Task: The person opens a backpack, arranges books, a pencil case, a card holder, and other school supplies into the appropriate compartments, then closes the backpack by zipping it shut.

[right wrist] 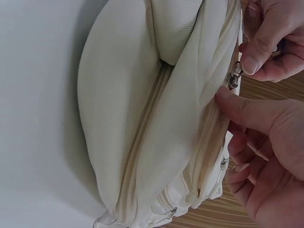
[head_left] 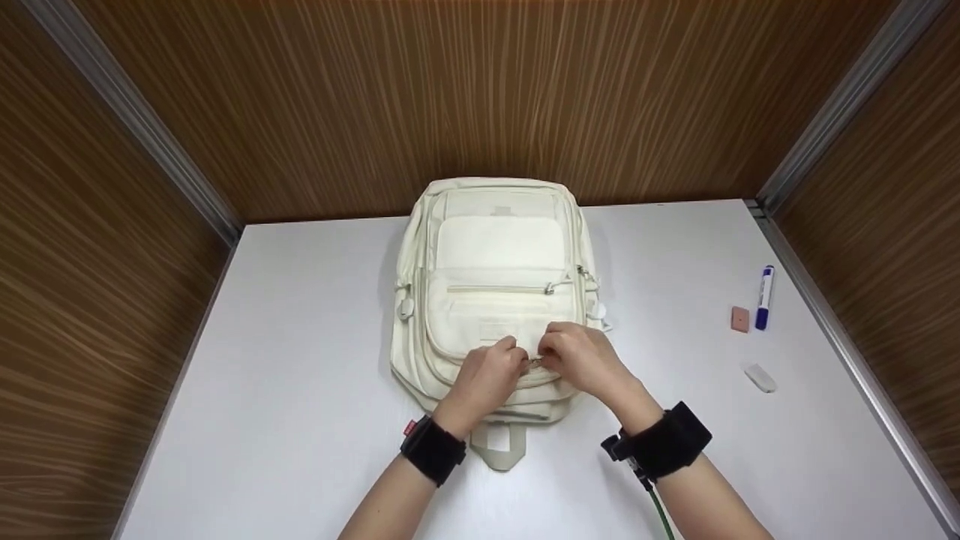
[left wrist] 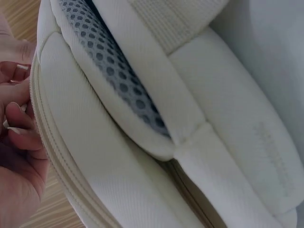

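Observation:
A cream backpack (head_left: pixel 501 244) lies front side up on the white table, its top handle (head_left: pixel 501 459) toward me. My left hand (head_left: pixel 491 375) pinches a metal zipper pull (right wrist: pixel 235 75) at the bag's near end. Close beside it, my right hand (head_left: pixel 581 356) grips the fabric along the same zipper, thumb pressed just by the slider. The right wrist view shows both the left hand (right wrist: pixel 275 40) and the right hand (right wrist: pixel 270 147) at this zipper. In the left wrist view, fingers (left wrist: pixel 21 137) show only partly behind the bag's edge.
On the table's right side lie a blue-and-white marker (head_left: pixel 764 298), a pinkish rectangular block (head_left: pixel 739 319) and a small whitish oblong object (head_left: pixel 760 377). Wood-grain panels (head_left: pixel 487 97) stand at the back and both sides. A green cable (head_left: pixel 661 511) hangs from the right wrist strap.

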The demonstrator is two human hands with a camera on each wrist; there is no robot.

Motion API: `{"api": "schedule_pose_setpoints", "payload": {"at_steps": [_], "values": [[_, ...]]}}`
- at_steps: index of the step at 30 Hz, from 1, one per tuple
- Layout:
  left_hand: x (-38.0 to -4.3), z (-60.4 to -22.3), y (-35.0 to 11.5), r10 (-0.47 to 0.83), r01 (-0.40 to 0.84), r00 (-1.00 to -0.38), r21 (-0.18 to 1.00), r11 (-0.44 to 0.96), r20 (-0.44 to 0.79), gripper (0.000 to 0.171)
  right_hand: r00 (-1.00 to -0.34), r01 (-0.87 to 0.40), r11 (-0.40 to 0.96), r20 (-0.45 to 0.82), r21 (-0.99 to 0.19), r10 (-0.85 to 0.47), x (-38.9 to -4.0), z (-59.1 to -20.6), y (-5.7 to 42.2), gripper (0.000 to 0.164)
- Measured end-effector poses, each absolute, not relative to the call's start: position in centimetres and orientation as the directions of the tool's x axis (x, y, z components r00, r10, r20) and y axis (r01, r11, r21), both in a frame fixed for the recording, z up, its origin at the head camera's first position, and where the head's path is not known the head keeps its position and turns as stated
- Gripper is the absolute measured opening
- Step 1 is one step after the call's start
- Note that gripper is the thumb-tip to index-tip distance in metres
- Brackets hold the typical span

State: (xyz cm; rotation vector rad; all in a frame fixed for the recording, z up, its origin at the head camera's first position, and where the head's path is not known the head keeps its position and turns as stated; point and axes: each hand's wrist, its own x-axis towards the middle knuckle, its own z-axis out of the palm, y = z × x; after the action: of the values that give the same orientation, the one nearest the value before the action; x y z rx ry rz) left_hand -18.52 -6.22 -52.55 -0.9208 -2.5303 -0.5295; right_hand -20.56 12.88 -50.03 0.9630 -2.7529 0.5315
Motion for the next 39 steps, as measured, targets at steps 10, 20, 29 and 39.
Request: {"api": "schedule_pose_setpoints", "payload": {"at_steps": [10,20,29,39], "values": [[-18.1,-51.4,-8.3,0.492,0.627,-0.777,0.41,0.662,0.393,0.007,-0.802,-0.59,0.685,0.217,-0.428,-0.556,-21.3,-49.4,13.9,0.018],[-18.8,-50.4,-12.2,0.471,0.548,-0.836,0.48,0.685,0.283,0.006,-0.824,-0.555,0.697,0.181,-0.454,-0.538,-21.3,-48.9,14.2,0.015],[-19.2,-49.8,-15.0,0.423,0.464,-0.884,0.495,0.735,0.2,0.006,-0.831,-0.549,0.719,0.189,-0.425,-0.523,-21.3,-48.5,14.4,0.013],[-19.0,-50.4,-16.3,0.374,0.375,-0.92,0.552,0.745,0.12,0.005,-0.779,-0.627,0.707,0.246,-0.327,-0.577,-20.8,-48.8,13.3,0.015]]}}
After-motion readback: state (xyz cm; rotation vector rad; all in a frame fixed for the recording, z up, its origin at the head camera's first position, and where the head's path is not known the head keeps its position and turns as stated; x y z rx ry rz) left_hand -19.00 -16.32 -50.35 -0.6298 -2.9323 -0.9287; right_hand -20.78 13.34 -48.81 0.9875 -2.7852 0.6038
